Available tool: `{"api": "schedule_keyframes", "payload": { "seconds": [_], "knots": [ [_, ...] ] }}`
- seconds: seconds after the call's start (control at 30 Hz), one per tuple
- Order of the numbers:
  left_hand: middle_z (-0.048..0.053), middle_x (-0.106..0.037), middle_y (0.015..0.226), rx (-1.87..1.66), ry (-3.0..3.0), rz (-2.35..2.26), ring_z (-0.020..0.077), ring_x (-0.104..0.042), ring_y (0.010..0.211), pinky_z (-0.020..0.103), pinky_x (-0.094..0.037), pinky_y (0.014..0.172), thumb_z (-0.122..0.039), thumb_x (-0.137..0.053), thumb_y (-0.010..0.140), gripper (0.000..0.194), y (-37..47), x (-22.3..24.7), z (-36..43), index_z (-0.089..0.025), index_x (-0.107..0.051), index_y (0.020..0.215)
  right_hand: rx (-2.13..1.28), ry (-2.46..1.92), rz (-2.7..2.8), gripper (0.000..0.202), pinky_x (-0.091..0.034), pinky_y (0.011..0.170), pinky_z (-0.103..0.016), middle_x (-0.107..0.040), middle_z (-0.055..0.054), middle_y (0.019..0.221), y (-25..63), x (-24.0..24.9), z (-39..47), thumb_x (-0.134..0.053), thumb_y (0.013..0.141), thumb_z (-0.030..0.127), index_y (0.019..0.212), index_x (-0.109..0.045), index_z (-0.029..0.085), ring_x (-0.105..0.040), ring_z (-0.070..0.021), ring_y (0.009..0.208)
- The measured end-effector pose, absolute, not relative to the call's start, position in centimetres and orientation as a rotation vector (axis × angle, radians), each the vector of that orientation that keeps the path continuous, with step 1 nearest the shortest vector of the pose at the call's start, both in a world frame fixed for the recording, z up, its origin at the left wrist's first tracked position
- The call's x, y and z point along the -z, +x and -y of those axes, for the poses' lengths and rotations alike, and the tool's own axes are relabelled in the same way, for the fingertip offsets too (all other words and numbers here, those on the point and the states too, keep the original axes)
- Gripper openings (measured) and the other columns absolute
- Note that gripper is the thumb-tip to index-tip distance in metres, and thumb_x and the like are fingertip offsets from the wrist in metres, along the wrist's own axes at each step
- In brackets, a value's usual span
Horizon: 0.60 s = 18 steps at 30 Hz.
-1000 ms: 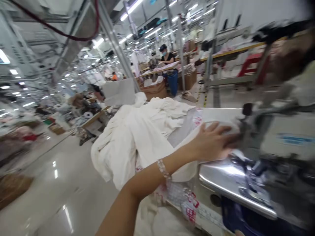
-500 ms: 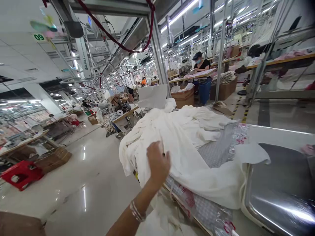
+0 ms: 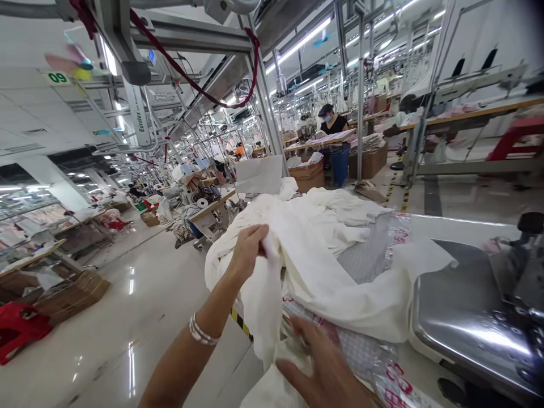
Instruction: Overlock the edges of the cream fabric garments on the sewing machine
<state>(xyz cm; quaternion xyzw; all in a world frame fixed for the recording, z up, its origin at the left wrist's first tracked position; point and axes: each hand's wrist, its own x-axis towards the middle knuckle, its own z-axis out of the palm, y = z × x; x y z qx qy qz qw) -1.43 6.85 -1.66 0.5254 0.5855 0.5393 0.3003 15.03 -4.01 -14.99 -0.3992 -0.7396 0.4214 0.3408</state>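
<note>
A large heap of white fabric (image 3: 314, 243) lies over the table in the middle of the view. My left hand (image 3: 249, 249), with silver bracelets on its wrist, is closed on the near left part of this cloth and lifts a fold of it. Below, at the table's front edge, my right hand (image 3: 321, 365) has its thumb and fingers apart beside the hanging cloth. Whether its fingertips touch the fabric I cannot tell. One white strip runs right to the metal machine bed (image 3: 459, 306). Printed clear plastic (image 3: 357, 345) covers the tabletop under the cloth.
A grey metal post (image 3: 272, 107) rises behind the heap, and a dark red cord (image 3: 199, 90) droops overhead. A co-worker (image 3: 334, 122) is at a table further back, near a blue bin (image 3: 339, 164) and a cardboard box (image 3: 306, 174). Red stool-like plastic (image 3: 21, 328) stands at far left.
My left hand has moved up and left and now grips a raised fold of the white fabric. My right hand has come into view at the bottom. The view has shifted slightly right.
</note>
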Motion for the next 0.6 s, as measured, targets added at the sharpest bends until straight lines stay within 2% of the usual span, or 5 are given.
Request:
{"api": "schedule_keyframes", "payload": {
  "seconds": [0.1,0.23,0.37,0.5,0.6],
  "knots": [
    [-0.004,-0.050,0.056,-1.500,1.336,-1.329,0.0095,-0.050,0.045,0.019,-0.042,0.042,-0.043,-0.065,0.073,0.028,2.5,-2.0,-9.6,-0.016,-0.054,0.069,-1.099,-1.031,1.802,0.063,-0.041,0.101,-0.044,-0.058,-0.017,0.132,10.6,13.9,1.1,-0.066,0.077,0.029,0.135,-0.045,0.013,-0.052,-0.0320,0.123],
    [-0.006,-0.049,0.054,-1.688,1.220,-1.122,0.0086,-0.053,0.045,0.019,-0.050,0.050,-0.034,-0.059,0.080,0.020,4.9,-6.5,-14.7,-0.018,-0.050,0.072,-1.073,-1.107,1.703,0.020,-0.046,0.081,-0.041,-0.070,-0.014,0.093,9.4,14.7,-0.7,-0.047,0.085,0.019,0.097,-0.062,0.014,-0.064,-0.0296,0.090],
    [-0.005,-0.048,0.053,-1.858,1.066,-0.984,0.0098,-0.058,0.051,0.020,-0.053,0.056,-0.029,-0.053,0.088,0.019,3.6,-9.5,-18.7,-0.020,-0.046,0.073,-1.133,-1.079,1.624,0.024,-0.042,0.053,-0.026,-0.055,0.001,0.057,14.6,14.9,0.0,-0.042,0.091,0.030,0.075,-0.055,0.020,-0.055,-0.0172,0.054],
    [-0.003,-0.052,0.054,-1.932,0.937,-0.918,0.0125,-0.061,0.056,0.021,-0.055,0.057,-0.034,-0.052,0.090,0.024,1.5,-10.2,-20.3,-0.021,-0.045,0.072,-1.043,-1.090,1.502,0.036,-0.038,0.059,-0.026,-0.045,0.003,0.064,21.0,11.1,-0.2,-0.040,0.095,0.045,0.068,-0.046,0.022,-0.047,-0.0149,0.063],
    [-0.003,-0.053,0.054,-1.940,0.896,-0.911,0.0125,-0.061,0.054,0.023,-0.055,0.057,-0.035,-0.055,0.089,0.025,1.4,-9.8,-20.6,-0.020,-0.045,0.071,-1.039,-1.081,1.495,0.031,-0.040,0.063,-0.026,-0.052,0.002,0.071,21.8,9.1,-2.1,-0.044,0.095,0.043,0.074,-0.052,0.021,-0.052,-0.0154,0.069]
  ]
}}
